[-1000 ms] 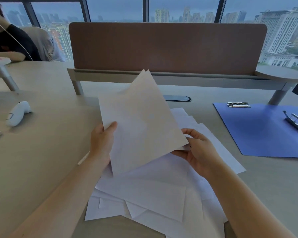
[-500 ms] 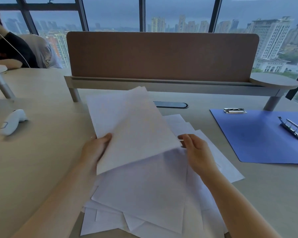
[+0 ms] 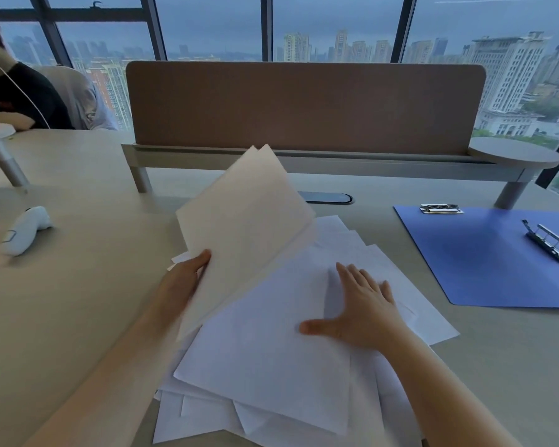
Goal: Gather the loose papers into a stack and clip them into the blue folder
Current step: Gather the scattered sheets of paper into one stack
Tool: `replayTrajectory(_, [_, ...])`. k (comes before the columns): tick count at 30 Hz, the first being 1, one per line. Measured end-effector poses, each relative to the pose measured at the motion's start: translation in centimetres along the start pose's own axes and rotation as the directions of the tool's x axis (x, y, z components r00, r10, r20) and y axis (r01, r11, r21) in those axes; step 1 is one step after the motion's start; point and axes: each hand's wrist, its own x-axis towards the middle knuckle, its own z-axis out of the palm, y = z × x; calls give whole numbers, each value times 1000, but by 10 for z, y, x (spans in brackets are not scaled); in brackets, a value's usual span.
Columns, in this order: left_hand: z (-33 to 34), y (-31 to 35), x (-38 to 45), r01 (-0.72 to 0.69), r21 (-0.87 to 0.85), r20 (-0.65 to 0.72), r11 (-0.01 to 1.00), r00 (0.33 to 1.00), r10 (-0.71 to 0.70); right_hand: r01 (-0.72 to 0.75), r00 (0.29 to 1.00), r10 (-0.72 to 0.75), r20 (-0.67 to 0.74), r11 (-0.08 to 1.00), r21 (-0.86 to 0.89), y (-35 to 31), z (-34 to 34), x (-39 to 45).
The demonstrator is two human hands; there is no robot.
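My left hand (image 3: 183, 279) pinches at least 2 thin matte sheets (image 3: 242, 227), tilted up, long axis running away to the right. My right hand (image 3: 359, 304) lies flat, fingers spread, holding nothing, on the loose papers (image 3: 265, 359) fanned askew on the desk (image 3: 78, 285). The blue folder (image 3: 484, 256), smooth, lies open well right, nearer my right hand, its metal clip (image 3: 549, 241) raised.

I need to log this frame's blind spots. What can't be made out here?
- Blue folder: right side cut off by the head view's edge.
- Loose papers: count unclear, they overlap; near edge cropped.
- Left hand fingers: hidden behind the held sheets, which are motion-blurred.
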Motion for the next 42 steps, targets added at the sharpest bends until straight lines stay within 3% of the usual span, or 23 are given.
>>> replayTrajectory(6, [19,6,-14,-136,222,82,966,989,121,52,997,-48,61,996,-71,4,-4,0])
replayTrajectory(20, [24,15,-31,-82,212,145,974,988,52,45,999,-45,11,998,-40,8,4,6])
replayTrajectory(25, [28,0,-29,-190,389,191,901,974,122,88,996,-87,19,993,-74,11,4,6])
replayTrajectory(28, [25,-3,-26,-263,410,228,873,957,181,95,995,-94,-40,996,3,11,8,8])
replayTrajectory(31, [20,-2,-12,-300,355,105,885,954,281,42,992,-32,-123,996,80,7,5,6])
replayTrajectory(34, [13,1,2,-218,34,-52,975,974,219,21,986,-2,-166,994,112,5,-4,3])
replayTrajectory(37, [9,0,3,-49,-268,22,962,998,57,-34,986,58,-159,988,153,-2,-9,-3])
replayTrajectory(42, [10,3,-7,47,-268,114,962,993,-16,-64,986,73,-152,996,63,-6,-11,-5])
